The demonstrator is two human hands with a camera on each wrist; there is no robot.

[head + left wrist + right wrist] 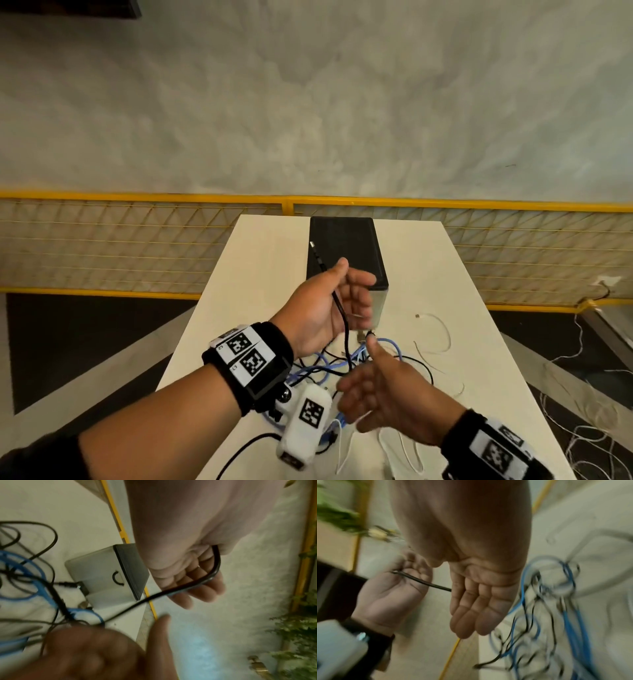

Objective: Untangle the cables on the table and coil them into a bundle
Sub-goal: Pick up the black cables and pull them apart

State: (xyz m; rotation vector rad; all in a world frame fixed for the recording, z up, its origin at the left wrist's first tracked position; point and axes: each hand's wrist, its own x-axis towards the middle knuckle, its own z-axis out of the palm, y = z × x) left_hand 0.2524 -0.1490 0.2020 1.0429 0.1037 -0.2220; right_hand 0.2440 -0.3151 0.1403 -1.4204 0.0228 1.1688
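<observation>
My left hand is raised over the table with the palm turned right. Its thumb pinches a black cable whose plug end sticks out up and left. That cable bends round the thumb crotch, crosses the fingers of my left hand and drops into a tangle of blue cable, black cable and white cable. My right hand hovers over the tangle with straight fingers and holds nothing. It is blurred in the wrist views.
A black-topped grey box stands at the table's far middle, just behind my left hand. A yellow mesh railing runs beyond the table. Thin white cords lie on the floor to the right.
</observation>
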